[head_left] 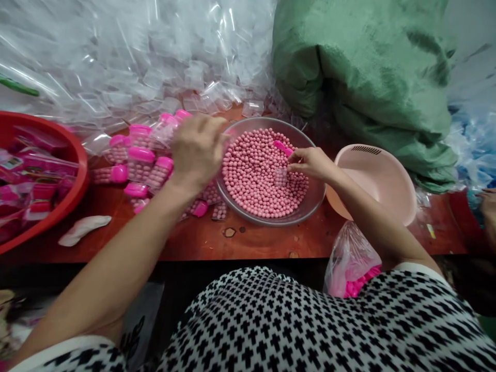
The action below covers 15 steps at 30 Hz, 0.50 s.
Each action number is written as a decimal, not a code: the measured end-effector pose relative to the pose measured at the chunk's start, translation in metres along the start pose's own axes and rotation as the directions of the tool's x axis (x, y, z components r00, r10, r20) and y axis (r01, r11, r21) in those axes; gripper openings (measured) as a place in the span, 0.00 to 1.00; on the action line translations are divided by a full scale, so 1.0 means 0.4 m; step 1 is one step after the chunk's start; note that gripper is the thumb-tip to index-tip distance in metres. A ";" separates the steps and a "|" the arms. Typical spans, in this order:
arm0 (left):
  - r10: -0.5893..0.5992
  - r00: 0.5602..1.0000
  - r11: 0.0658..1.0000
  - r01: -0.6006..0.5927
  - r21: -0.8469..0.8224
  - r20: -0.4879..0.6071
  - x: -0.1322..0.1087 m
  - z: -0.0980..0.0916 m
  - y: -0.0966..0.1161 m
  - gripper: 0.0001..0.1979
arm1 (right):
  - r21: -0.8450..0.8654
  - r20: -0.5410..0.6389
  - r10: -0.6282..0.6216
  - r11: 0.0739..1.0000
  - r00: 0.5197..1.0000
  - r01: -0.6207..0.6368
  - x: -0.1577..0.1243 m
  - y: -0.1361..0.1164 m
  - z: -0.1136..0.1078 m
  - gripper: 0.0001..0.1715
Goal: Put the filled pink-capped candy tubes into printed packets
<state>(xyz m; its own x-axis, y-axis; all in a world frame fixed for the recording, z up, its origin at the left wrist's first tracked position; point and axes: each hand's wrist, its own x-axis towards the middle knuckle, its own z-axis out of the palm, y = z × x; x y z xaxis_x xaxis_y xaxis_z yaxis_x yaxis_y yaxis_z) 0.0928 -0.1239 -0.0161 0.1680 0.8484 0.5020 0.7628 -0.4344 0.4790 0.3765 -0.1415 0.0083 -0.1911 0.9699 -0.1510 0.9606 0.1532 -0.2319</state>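
Note:
A clear bowl (310,199) full of small pink balls (256,175) sits on the red table. My right hand (310,163) hovers over the balls, fingers pinched on a small clear container (281,175) with a pink cap (283,148) by the fingertips. My left hand (197,150) reaches to the left of the bowl, over a heap of filled containers with pink caps (141,165); its fingers curl downward and what they hold, if anything, is hidden.
A red basin (73,155) with pink packets stands at the left. An empty pink basin (382,175) lies right of the bowl. Clear empty containers (155,67) pile at the back beside a green sack (368,77). A bag of pink caps (351,268) rests near my lap.

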 end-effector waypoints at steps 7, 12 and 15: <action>0.143 0.854 0.968 -0.015 -0.252 0.500 0.007 0.109 0.162 0.03 | 0.021 0.112 -0.043 0.999 0.993 0.041 0.004 -0.010 0.069 0.14; 0.127 0.828 0.886 0.153 -0.437 0.547 -0.009 0.142 0.159 0.05 | 0.386 -0.001 -0.088 0.919 0.996 0.082 -0.025 -0.008 0.054 0.08; 0.095 0.816 0.668 0.373 -0.644 0.570 -0.021 0.132 0.170 0.05 | 0.697 -0.078 -0.101 0.706 0.992 0.126 -0.047 -0.010 0.031 0.18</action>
<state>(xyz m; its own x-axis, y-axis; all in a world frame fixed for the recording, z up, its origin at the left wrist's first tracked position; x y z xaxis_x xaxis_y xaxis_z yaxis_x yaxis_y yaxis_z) 0.1760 -0.1447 -0.0258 0.5653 0.8237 0.0442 0.1702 -0.1689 0.9708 0.3739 -0.1627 0.0003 -0.2707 0.9613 -0.0515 0.5129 0.0987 -0.8527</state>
